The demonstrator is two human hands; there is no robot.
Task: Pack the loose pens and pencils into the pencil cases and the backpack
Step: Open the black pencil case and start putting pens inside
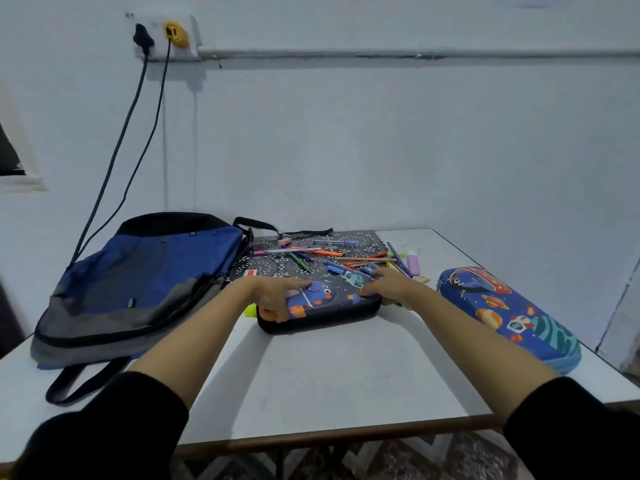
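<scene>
Hands L (277, 299) & R (388, 287) holding dark pencil case (329, 306) ends.

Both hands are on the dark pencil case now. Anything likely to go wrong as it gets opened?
1. The dark pencil case sits right against the loose pens; swinging its lid open or shifting it may scatter them.
2. The right hand lies beside the pens near the lilac highlighter, so it could knock some away.
3. The left hand covers the case's corner, possibly blocking its opening.
</scene>
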